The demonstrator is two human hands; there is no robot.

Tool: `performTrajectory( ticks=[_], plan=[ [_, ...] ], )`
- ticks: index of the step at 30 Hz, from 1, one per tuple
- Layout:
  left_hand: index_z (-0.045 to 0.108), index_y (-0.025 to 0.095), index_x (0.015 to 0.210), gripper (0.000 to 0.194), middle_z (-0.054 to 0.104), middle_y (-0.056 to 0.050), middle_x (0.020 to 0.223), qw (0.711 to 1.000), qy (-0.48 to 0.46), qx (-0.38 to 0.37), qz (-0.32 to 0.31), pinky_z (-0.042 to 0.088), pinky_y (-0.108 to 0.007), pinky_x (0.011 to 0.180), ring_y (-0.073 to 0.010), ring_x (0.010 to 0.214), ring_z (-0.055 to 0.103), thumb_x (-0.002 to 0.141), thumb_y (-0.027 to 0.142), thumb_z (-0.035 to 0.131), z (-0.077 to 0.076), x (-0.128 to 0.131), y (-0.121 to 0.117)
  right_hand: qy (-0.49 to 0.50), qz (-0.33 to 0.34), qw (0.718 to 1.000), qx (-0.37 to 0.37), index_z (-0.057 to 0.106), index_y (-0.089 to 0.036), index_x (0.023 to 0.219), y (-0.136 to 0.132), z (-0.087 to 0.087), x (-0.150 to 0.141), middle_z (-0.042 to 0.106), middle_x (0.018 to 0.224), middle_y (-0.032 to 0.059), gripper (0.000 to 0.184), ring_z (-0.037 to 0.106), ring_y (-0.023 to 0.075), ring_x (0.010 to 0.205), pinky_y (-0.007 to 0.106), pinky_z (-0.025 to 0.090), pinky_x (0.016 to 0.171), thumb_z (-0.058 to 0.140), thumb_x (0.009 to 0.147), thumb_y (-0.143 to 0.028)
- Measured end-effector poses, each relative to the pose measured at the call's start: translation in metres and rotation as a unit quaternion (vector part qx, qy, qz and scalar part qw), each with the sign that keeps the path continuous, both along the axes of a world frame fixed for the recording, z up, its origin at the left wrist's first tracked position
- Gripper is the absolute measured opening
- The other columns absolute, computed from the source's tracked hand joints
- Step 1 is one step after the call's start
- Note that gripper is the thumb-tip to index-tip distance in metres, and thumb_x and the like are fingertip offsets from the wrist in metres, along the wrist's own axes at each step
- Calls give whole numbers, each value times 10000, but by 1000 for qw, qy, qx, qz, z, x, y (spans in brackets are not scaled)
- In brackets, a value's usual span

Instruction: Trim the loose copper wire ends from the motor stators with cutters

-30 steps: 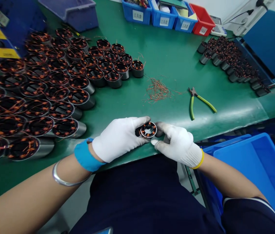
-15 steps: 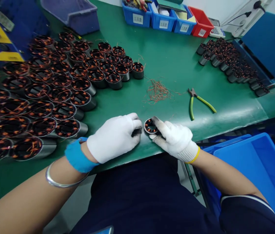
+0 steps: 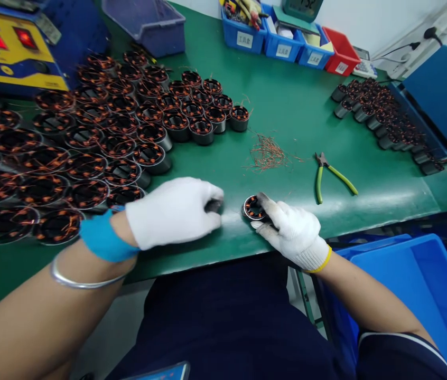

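Observation:
My right hand (image 3: 291,232), in a white glove with dark-stained fingertips, grips a small motor stator (image 3: 254,208) near the table's front edge. The stator is a dark ring with copper windings inside, its open end facing up. My left hand (image 3: 176,214), also white-gloved, hovers to the left of it, apart from the stator. Its thumb and fingers are curved with a gap between them, a dark patch showing there, and I see nothing held. Green-handled cutting pliers (image 3: 328,174) lie spread to the right. Beyond the hands is a pile of copper wire clippings (image 3: 268,152).
Rows of wound stators (image 3: 122,124) fill the left side of the green table (image 3: 287,100). More stators (image 3: 382,113) stand at the right by a blue panel (image 3: 443,97). Blue bins (image 3: 244,39) and a red bin (image 3: 341,58) line the back. A yellow instrument (image 3: 13,53) is at far left.
My left hand has drawn away to the left from the stator, its thumb and fingers wider apart. My right hand keeps hold of the stator. The whole view has shifted slightly.

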State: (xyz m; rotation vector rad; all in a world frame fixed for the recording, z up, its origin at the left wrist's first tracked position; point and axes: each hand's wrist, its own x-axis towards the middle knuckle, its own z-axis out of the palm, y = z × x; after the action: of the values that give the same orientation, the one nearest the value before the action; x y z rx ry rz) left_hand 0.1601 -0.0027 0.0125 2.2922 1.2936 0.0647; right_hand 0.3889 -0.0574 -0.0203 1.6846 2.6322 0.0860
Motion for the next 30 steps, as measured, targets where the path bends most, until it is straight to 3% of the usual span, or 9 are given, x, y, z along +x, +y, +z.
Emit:
performTrajectory(
  ticks=[3, 6, 9, 12, 15, 19, 22, 25, 30],
  plan=[
    [652, 159, 1105, 481, 678, -92, 1093, 996, -62, 57, 27, 507, -372, 819, -272, 949, 639, 649, 274, 556, -3, -3, 4, 2, 8, 1000, 14, 494, -179, 1410, 1, -2, 2, 717, 948, 68, 582, 646, 189, 699, 311, 330, 559, 395, 955, -529],
    [578, 156, 1302, 619, 503, -129, 1430, 990, -73, 118, -29, 417, -473, 1034, -341, 1254, 498, 697, 289, 568, -21, 13, 3, 6, 15, 999, 37, 512, -186, 1398, 2, -3, 4, 714, 874, 55, 584, 639, 187, 666, 309, 338, 556, 429, 941, -540],
    [728, 194, 1063, 352, 631, -83, 1291, 988, -89, 113, -51, 439, -477, 998, -311, 1180, 553, 802, 257, 501, -39, 29, 4, 15, 21, 998, 65, 553, -177, 1362, 2, -4, 6, 716, 847, 52, 561, 636, 182, 638, 306, 354, 552, 444, 941, -531],
    [762, 181, 913, 289, 699, -79, 1155, 986, -119, 104, -41, 476, -466, 933, -292, 1080, 603, 817, 233, 495, -43, 32, 11, 33, 44, 995, 85, 571, -163, 1337, 3, -6, 8, 725, 871, 58, 537, 643, 172, 642, 295, 379, 553, 457, 944, -510],
    [743, 168, 786, 206, 717, -71, 1064, 979, -192, 54, -34, 493, -422, 923, -254, 1009, 629, 744, 195, 544, -33, 20, 19, 57, 62, 992, 98, 572, -155, 1327, 3, -8, 10, 729, 872, 59, 517, 654, 163, 660, 279, 405, 562, 470, 947, -489],
    [702, 151, 773, 187, 726, -47, 889, 938, -324, -124, 9, 545, -329, 776, -194, 812, 664, 710, 185, 529, -15, 1, 23, 73, 64, 988, 118, 587, -157, 1301, 4, -9, 10, 733, 866, 56, 495, 664, 161, 673, 271, 424, 566, 497, 939, -482],
    [711, 143, 1005, 338, 708, -78, 1049, 967, -252, -31, 25, 524, -392, 883, -240, 940, 650, 710, 220, 564, -16, 2, 17, 78, 76, 986, 129, 592, -142, 1285, 4, -8, 9, 732, 850, 48, 496, 663, 161, 656, 276, 427, 557, 513, 932, -481],
    [737, 177, 1021, 325, 655, -95, 1201, 988, -123, 83, -29, 481, -466, 937, -299, 1061, 597, 766, 287, 568, -26, 13, 10, 76, 88, 983, 139, 588, -123, 1280, 5, -7, 9, 731, 840, 43, 500, 655, 158, 623, 284, 423, 547, 515, 933, -475],
    [764, 201, 906, 253, 680, -62, 1167, 988, -110, 101, -33, 480, -439, 900, -279, 1056, 589, 823, 266, 533, -41, 26, 11, 78, 91, 983, 140, 583, -115, 1280, 6, -9, 10, 734, 848, 44, 500, 662, 158, 629, 278, 425, 546, 532, 927, -465]
  ],
)
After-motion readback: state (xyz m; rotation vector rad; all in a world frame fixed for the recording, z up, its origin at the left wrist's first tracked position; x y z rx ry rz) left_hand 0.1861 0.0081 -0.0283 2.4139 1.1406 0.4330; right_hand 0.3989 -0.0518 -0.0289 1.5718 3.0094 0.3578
